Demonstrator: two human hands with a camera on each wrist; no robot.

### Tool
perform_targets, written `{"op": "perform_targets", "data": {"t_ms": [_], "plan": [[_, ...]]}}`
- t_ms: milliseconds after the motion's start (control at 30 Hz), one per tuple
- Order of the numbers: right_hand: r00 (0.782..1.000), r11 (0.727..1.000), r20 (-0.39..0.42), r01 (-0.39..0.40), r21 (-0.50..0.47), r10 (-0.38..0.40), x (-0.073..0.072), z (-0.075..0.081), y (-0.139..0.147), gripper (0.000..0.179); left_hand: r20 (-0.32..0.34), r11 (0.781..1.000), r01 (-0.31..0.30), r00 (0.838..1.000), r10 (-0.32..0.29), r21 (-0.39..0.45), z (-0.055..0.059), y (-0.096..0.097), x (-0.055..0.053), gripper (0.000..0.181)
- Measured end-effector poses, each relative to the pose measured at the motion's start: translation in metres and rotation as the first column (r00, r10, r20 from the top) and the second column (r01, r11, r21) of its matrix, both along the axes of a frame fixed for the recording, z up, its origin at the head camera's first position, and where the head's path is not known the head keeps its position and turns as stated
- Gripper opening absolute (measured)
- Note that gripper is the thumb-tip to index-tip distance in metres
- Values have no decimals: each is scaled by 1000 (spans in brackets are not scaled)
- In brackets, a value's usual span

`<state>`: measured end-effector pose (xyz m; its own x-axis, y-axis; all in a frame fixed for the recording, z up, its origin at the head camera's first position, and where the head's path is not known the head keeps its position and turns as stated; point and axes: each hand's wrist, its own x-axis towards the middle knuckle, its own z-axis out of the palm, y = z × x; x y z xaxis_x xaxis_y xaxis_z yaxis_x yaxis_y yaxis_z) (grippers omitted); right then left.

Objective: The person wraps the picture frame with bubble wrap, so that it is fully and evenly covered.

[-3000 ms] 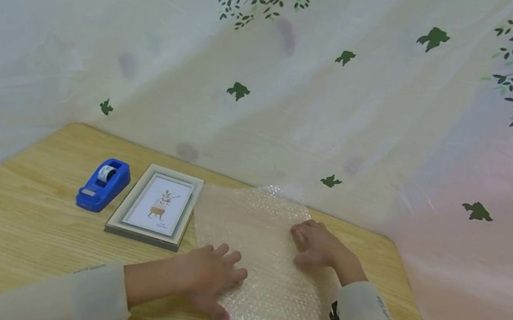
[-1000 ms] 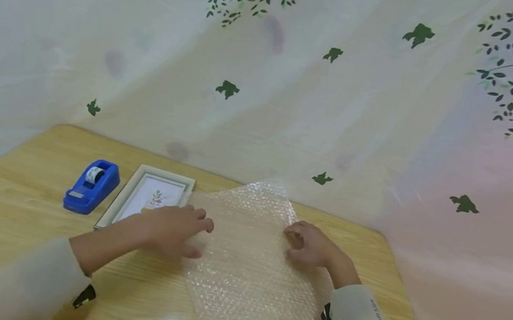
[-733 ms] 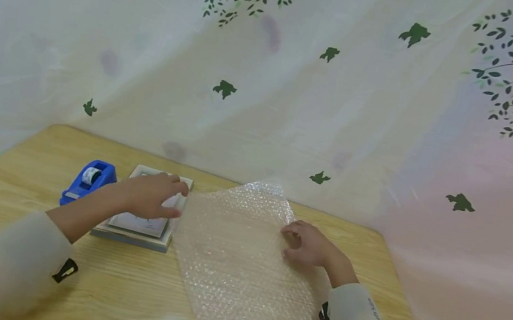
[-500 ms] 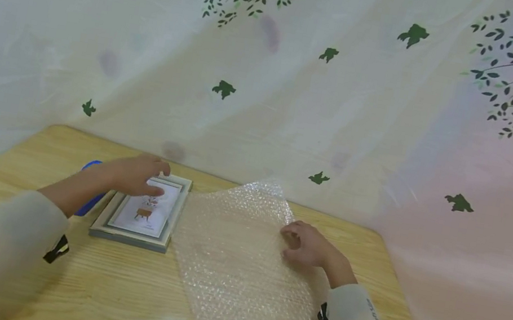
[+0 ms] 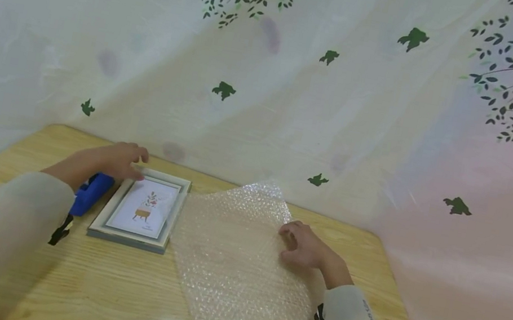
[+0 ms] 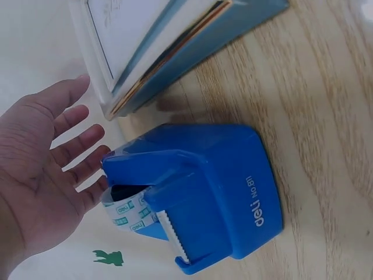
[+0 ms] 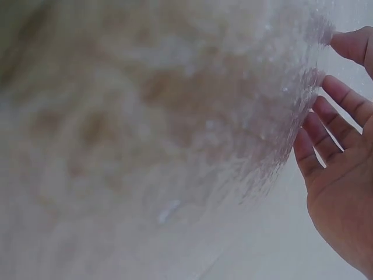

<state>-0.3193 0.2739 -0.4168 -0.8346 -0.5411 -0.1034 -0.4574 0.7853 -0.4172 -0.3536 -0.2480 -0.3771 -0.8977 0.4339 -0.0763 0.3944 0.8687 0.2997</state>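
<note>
A framed picture (image 5: 145, 208) of a potted plant lies face up on the wooden table. By its far left corner, my left hand (image 5: 121, 160) hovers with fingers spread and nothing in them. Partly behind that wrist sits a blue tape dispenser (image 5: 93, 195); in the left wrist view the dispenser (image 6: 204, 181), with its printed tape roll, stands just past the fingertips. A sheet of clear bubble wrap (image 5: 237, 271) is spread to the right of the picture. My right hand (image 5: 307, 247) touches the sheet's right edge with its fingertips, thumb apart from the fingers.
The wooden table (image 5: 110, 288) reaches back to a pale curtain (image 5: 262, 127) printed with green leaves and branches. The curtain hangs along the table's back and both sides. The bubble wrap's far corner reaches the table's back edge.
My left hand has left the bubble wrap and moved left and back over the picture to its far left corner, covering part of the tape dispenser. The right hand has stayed by the bubble wrap's edge.
</note>
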Motion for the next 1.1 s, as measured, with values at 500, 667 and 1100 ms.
{"op": "perform_targets", "data": {"t_ms": [500,667,1100], "plan": [[998,998,25,49,26,-50,-1,-1,1,53,186,993,-66,981,47,99,-10,-14,-11,74],[999,999,27,46,25,-47,-2,-2,0,54,243,994,-68,969,45,86,-8,-18,-17,83],[998,998,29,56,6,-56,0,-1,-1,55,283,989,-67,959,28,129,-8,-21,-24,84]]}}
